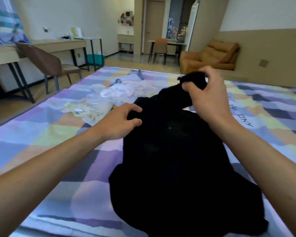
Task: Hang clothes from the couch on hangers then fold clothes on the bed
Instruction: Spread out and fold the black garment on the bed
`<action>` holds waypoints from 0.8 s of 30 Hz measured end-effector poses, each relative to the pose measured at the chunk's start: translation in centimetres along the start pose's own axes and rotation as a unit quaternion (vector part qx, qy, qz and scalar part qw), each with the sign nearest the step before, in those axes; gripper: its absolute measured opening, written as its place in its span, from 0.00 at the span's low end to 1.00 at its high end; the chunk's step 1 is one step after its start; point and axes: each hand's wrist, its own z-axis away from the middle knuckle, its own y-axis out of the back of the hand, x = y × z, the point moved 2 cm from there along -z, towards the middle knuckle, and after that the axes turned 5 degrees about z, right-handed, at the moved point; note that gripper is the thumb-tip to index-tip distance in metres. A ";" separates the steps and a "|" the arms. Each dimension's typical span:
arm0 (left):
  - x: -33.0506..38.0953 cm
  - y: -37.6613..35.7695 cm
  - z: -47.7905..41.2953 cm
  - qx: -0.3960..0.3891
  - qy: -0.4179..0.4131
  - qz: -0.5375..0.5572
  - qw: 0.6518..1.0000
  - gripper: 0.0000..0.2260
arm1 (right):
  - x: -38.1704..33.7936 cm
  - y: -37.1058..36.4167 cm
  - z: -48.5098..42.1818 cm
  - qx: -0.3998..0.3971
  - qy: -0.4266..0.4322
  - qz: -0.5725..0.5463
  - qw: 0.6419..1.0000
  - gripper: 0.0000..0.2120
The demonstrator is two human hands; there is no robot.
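A black garment (169,159) lies spread over the bed (41,137), which has a purple, yellow and orange checked cover. My left hand (120,122) pinches the garment's left upper edge. My right hand (207,94) grips a bunched end of the same garment and holds it lifted above the bed. A heap of white and pale yellow clothes (113,94) lies on the bed beyond my left hand. The tan couch (210,57) stands at the far right against the wall, with nothing on it that I can see.
A brown chair (46,64) and a long desk (55,45) stand left of the bed. A teal bin (96,59) sits under a side table. Further back are a small table with an orange chair (161,47) and a doorway.
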 end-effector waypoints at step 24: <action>-4.9 -4.4 -16.2 -0.008 0.069 -0.131 0.989 0.47 | 22.9 -1.0 -7.9 -0.373 -0.143 0.312 0.862 0.55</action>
